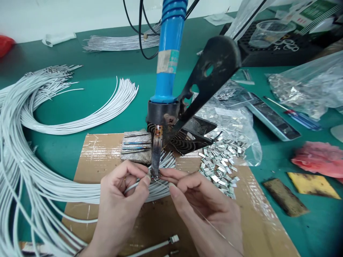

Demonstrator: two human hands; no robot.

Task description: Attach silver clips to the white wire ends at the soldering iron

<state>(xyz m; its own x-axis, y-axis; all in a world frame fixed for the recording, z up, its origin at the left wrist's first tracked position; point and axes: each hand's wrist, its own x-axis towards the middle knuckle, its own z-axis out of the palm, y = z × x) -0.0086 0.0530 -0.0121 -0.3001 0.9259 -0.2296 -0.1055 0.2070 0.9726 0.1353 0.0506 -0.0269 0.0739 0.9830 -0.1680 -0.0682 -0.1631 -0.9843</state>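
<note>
So dead centre of the frame there's a blue-handled soldering iron hanging tip-down in a black metal stand, and both hands meet right under the scorched tip.

The left hand, lower centre, has thumb and forefinger pinched together on the end of a thin white cable, holding that end right up against the tip. The right hand, just to the right of it, has its thumb and forefinger closed on a hair-thin silver solder wire. That wire runs from the tip across the hand toward the lower right edge.

All of this sits over a brown taped cardboard sheet lying on the green table. Just right of the hands there's a pile of small silver metal clips spilling out of a clear plastic bag. Just behind the tip is a grey block with thin pins lying across it.

The whole left side is a big looped bundle of white cables. A phone with a dark screen lies at centre right.
</note>
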